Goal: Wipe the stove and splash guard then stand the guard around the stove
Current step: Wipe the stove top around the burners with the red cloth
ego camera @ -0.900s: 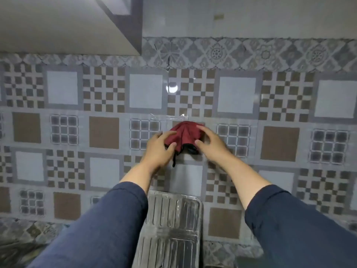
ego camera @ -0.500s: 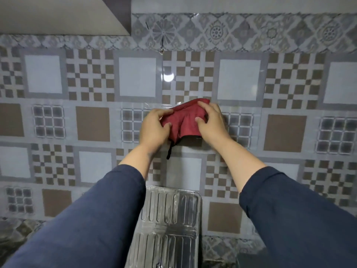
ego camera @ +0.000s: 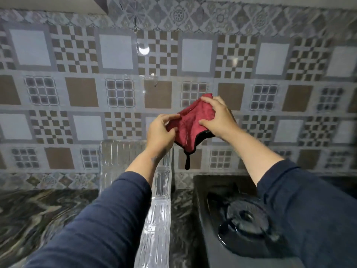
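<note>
A red cloth with a black edge and a hanging loop is held up in front of the tiled wall. My left hand pinches its left side and my right hand grips its right side. Below, a silvery ribbed splash guard stands on edge on the counter, its upper part behind my left forearm. To its right sits the black gas stove with one burner showing; my right sleeve hides the rest.
The dark marbled countertop spreads to the left of the guard. A patterned tile wall closes the back, with a clear hook stuck on it. A cabinet corner shows at the top left.
Both hands have brought the red cloth down and to the right, away from the wall hook. My view has tilted down, so the counter and stove now show.
</note>
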`<state>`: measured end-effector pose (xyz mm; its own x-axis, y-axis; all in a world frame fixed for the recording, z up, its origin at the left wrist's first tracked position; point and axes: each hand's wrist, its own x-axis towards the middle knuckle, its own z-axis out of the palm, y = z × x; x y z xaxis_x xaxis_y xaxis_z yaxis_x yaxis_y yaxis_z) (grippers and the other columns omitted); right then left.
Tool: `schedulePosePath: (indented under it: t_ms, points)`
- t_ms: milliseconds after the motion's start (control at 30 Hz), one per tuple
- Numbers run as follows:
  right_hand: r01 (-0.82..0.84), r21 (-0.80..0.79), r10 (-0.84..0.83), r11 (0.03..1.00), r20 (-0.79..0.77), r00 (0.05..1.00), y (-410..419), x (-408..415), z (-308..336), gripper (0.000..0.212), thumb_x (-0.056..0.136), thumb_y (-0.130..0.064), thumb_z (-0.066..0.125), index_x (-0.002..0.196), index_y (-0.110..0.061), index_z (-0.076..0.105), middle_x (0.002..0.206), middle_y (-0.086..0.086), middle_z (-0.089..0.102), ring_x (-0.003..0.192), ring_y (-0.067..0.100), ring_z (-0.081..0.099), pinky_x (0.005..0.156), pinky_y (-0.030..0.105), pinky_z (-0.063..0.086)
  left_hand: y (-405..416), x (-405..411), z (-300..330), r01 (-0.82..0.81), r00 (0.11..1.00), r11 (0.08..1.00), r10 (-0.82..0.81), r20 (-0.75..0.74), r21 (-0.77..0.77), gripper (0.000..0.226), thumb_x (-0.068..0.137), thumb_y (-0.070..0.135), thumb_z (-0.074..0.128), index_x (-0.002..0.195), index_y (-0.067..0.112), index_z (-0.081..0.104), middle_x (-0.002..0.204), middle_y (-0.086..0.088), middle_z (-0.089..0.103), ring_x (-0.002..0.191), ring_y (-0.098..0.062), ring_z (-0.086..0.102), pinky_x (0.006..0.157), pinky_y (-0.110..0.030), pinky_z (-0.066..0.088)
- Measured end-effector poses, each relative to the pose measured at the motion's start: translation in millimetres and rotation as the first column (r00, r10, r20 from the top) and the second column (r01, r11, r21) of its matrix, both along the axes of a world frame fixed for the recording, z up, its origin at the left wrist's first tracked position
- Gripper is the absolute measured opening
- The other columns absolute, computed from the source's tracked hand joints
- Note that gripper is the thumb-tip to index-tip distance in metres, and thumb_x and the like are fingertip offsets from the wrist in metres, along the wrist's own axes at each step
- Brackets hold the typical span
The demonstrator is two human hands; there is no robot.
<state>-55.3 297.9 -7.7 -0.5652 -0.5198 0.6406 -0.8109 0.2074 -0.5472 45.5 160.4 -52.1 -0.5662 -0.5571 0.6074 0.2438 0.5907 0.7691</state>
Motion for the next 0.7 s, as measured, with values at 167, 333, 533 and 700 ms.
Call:
schedulePosePath:
  t_ms: [167,333,533,700]
  points:
    - [-0.017,0.132,0.007,0.991,0.079,0.997,73.6,22.6,-41.8,0.066,0.077,-0.003,0.072,0.137,-0.016,0.047,0.132,0.006,0.041,0.123,0.022,0.045,0.097,0.021,0.035,60.8,22.7,-55.4,0.073,0.993,0.992,-0.083,0.089,0.104,0.043,0.079,-0.010,0.057,0.102,0.025,0.070,0.115,-0.006,0.067,0.104,-0.019,0.066,0.093,-0.036,0.054]
    - [-0.074,0.282,0.048,0.957,0.098,0.994,129.4,37.3,-66.8,0.064,0.078,-0.007,0.072,0.137,-0.018,0.047,0.133,0.005,0.043,0.124,0.020,0.044,0.095,0.019,0.032,122.7,49.7,-91.4,0.097,0.977,0.965,-0.139,0.161,0.244,0.038,0.080,-0.011,0.059,0.105,0.016,0.070,0.110,-0.003,0.069,0.095,-0.017,0.068,0.082,-0.026,0.057]
    - [-0.148,0.434,0.139,0.888,0.053,0.989,177.0,57.6,-81.9,0.062,0.081,-0.005,0.067,0.137,-0.021,0.046,0.140,0.002,0.038,0.130,0.017,0.036,0.095,0.018,0.027,178.5,81.2,-118.9,0.039,0.958,0.967,-0.108,0.265,0.254,0.039,0.079,-0.014,0.057,0.099,0.017,0.069,0.092,-0.004,0.068,0.078,-0.012,0.064,0.066,-0.016,0.055]
    - [-0.181,0.545,0.365,0.819,-0.250,0.897,203.4,86.5,-123.7,0.062,0.079,0.002,0.061,0.134,-0.022,0.048,0.137,-0.004,0.044,0.118,0.024,0.050,0.095,0.038,0.048,205.3,103.8,-139.5,-0.082,0.903,0.988,0.018,0.428,0.132,0.032,0.086,-0.004,0.051,0.109,0.011,0.067,0.109,0.000,0.067,0.100,-0.010,0.058,0.082,-0.009,0.044]
